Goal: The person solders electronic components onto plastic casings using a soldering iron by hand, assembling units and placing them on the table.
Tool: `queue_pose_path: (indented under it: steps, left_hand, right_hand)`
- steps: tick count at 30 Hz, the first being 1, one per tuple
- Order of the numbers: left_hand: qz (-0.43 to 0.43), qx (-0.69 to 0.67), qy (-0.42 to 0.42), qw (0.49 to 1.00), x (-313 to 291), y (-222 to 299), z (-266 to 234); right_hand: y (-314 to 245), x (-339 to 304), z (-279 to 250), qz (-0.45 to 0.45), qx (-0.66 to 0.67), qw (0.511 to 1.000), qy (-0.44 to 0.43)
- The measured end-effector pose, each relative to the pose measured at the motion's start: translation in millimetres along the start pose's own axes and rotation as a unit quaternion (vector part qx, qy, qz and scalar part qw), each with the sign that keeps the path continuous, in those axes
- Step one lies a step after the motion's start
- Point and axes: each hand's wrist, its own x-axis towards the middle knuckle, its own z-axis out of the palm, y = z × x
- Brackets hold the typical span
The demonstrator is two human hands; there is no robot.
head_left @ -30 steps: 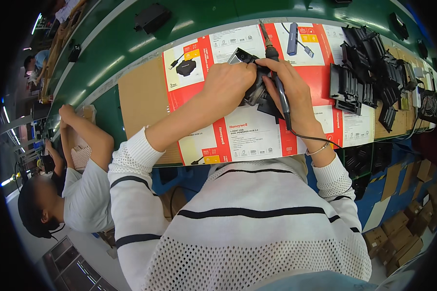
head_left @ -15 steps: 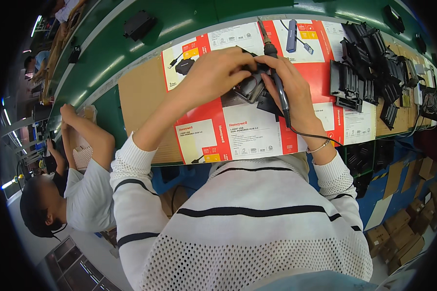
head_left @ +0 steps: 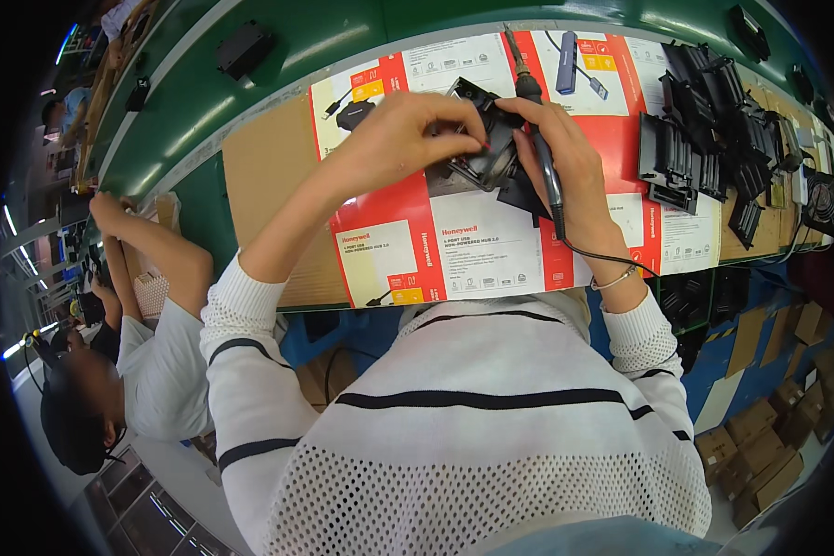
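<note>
Black fan (head_left: 485,148) sits on red-and-white printed sheets (head_left: 491,246), between both hands. Left hand (head_left: 403,139) pinches its near edge, fingers curled. Right hand (head_left: 565,157) grips a soldering iron (head_left: 539,153), tip at the fan's top.

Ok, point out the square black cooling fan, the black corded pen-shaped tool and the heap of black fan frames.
Square black cooling fan (head_left: 485,159), head view, on its round hub opening.
Black corded pen-shaped tool (head_left: 545,167), head view, mid-barrel.
Heap of black fan frames (head_left: 704,139), head view, on a middle frame.
</note>
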Motion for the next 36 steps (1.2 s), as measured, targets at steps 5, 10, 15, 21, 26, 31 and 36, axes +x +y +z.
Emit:
queue_pose_path:
  steps: [5, 10, 15, 21, 26, 31, 36]
  left_hand:
    - [0.064, 0.033, -0.022, 0.997, -12.1, -11.8, 6.6]
    - [0.133, 0.02, 0.028, 0.99, -14.7, -17.8, 11.0]
    - [0.044, -0.038, 0.09, 0.994, -19.7, -6.6, 20.8]
    - [0.039, -0.076, 0.089, 0.992, -24.4, -14.9, 22.0]
    - [-0.011, -0.163, 0.117, 0.98, -24.0, -11.2, 26.0]
    - [-0.03, -0.199, 0.149, 0.968, -22.6, -9.0, 32.5]
    - [0.018, -0.173, 0.17, 0.97, -19.9, -8.0, 37.5]
  right_hand:
    - [-1.1, 0.8, 0.8, 0.001, -0.006, 1.0, -0.008]
    - [-1.1, 0.8, 0.4, 0.002, -0.018, 1.0, -0.011]
    - [-2.2, -2.2, 2.0, 0.002, -0.029, 1.0, -0.011]
    - [-4.2, -0.4, 3.6, -0.022, -0.051, 0.998, 0.003]
    - [-12.2, -3.0, 3.0, -0.055, -0.091, 0.993, 0.049]
    - [-20.1, -6.8, 1.4, -0.066, -0.149, 0.986, 0.033]
    - [-4.6, -10.6, 11.3, -0.056, -0.165, 0.984, 0.032]
